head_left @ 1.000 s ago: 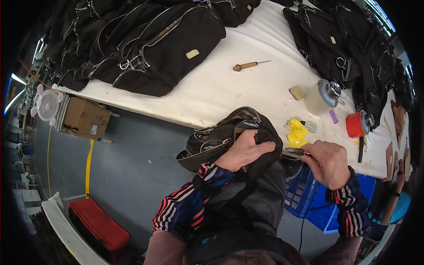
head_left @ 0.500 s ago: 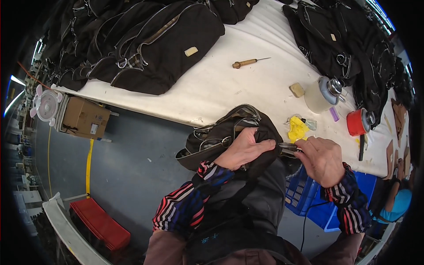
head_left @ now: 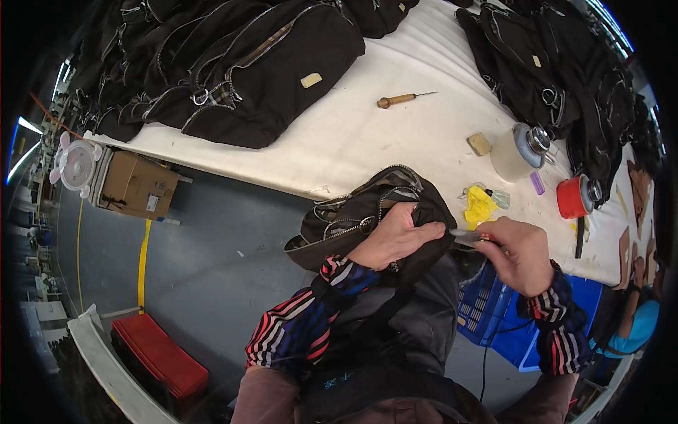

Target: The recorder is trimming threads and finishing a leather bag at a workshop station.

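Observation:
A black bag (head_left: 431, 230) with silver zippers lies across my lap at the table's near edge. My left hand (head_left: 395, 237) is closed on its fabric, thumb stretched along the top toward the bag's right side. In my right hand (head_left: 519, 254) is a small pair of metal scissors (head_left: 462, 234). Their blades point left and meet the bag's right edge, close to my left thumb. The blades are blurred, and my fingers hide most of the handles.
Black bags (head_left: 282, 92) are heaped at the far left, more (head_left: 551, 71) at the right. On the white table (head_left: 339, 141) lie an awl (head_left: 397, 100), a yellow crumpled wrapper (head_left: 480, 207), a pale pot (head_left: 512, 155) and a red pot (head_left: 571, 198). Blue crates (head_left: 487, 304) stand below.
My right hand has turned and its fingers have curled in more, with the scissors blades now blurred and closer together. My left hand keeps its hold on the bag. The view has shifted slightly.

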Available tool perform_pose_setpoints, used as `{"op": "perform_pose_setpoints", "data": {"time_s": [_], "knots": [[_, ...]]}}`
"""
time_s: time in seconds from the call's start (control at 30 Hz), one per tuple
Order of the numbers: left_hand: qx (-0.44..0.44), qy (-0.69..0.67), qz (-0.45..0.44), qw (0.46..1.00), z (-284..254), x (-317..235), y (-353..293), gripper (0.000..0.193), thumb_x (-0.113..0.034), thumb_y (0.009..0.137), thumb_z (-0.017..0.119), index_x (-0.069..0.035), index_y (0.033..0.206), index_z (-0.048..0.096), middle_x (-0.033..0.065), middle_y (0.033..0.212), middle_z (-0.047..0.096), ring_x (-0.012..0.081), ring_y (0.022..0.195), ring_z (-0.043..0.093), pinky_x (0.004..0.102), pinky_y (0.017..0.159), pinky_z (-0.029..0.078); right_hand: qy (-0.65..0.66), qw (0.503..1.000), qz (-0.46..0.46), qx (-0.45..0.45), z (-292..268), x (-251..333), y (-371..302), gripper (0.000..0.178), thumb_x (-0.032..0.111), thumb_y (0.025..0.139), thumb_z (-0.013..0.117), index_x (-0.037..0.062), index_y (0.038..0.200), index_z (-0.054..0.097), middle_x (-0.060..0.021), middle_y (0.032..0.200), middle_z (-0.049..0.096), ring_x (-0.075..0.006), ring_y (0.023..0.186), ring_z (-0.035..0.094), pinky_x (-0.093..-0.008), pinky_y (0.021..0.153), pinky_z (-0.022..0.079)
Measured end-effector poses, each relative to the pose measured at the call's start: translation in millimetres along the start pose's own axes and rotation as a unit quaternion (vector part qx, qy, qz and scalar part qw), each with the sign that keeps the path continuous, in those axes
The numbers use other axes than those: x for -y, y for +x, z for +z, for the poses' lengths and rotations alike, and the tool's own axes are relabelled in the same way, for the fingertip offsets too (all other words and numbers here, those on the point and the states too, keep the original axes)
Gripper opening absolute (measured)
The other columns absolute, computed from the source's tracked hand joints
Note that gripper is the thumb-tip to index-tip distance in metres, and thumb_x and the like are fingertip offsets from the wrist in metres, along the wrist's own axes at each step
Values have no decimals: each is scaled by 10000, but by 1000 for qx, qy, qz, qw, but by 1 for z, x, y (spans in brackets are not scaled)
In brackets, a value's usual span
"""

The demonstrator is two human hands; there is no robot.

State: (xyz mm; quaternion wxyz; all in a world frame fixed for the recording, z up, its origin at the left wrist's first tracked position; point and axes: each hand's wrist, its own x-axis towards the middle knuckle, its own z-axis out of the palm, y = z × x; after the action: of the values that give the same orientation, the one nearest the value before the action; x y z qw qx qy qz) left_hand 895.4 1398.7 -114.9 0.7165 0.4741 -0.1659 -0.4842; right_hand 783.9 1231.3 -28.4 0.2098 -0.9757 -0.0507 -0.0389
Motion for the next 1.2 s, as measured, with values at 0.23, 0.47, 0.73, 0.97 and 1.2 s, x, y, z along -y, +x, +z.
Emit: {"op": "perform_pose_setpoints", "data": {"time_s": [0.23, 0.47, 0.73, 0.97, 1.2], "knots": [[-4, 1, 0, 1000, 3, -5, -2, 78, -66, 830, 594, -18, 886, 569, -14, 764, 577, 29, 657, 510, 184, 555, 414, 74, 995, 59, -14, 1, -1, -14, 231, 65, 697, 673, 38, 907, 581, -72, 727, 578, -233, 640, 561, -323, 600, 402], [14, -25, 3, 1000, 1, -2, 0, 56, -63, 839, 579, -15, 868, 575, -25, 764, 575, 21, 677, 507, 186, 571, 414, -149, 986, -40, -67, 1, 5, -1, 292, 104, 620, 697, 66, 889, 590, -41, 663, 502, -203, 618, 497, -333, 607, 320], [-6, 30, -7, 999, 1, -1, 0, 77, -69, 836, 573, 3, 862, 568, -38, 731, 549, 13, 650, 464, 186, 556, 395, -237, 969, -63, -22, 1, 19, 4, 261, 101, 648, 667, 52, 894, 596, -45, 686, 498, -209, 630, 481, -344, 620, 313], [16, 19, 15, 1000, -3, 5, 1, 83, -69, 835, 559, 8, 863, 568, -53, 708, 531, 10, 619, 428, 185, 527, 371, -103, 990, -90, 45, -23, 24, 10, 209, 106, 624, 681, 77, 821, 621, -27, 619, 490, -188, 606, 485, -326, 621, 315], [10, -25, 17, 999, 4, -2, -1, 97, -55, 816, 584, 11, 886, 572, -27, 751, 562, 19, 640, 472, 182, 539, 398, -59, 995, 25, -72, -6, 7, -18, 218, 103, 657, 688, 79, 857, 607, -42, 607, 495, -215, 599, 498, -325, 613, 305]]}}
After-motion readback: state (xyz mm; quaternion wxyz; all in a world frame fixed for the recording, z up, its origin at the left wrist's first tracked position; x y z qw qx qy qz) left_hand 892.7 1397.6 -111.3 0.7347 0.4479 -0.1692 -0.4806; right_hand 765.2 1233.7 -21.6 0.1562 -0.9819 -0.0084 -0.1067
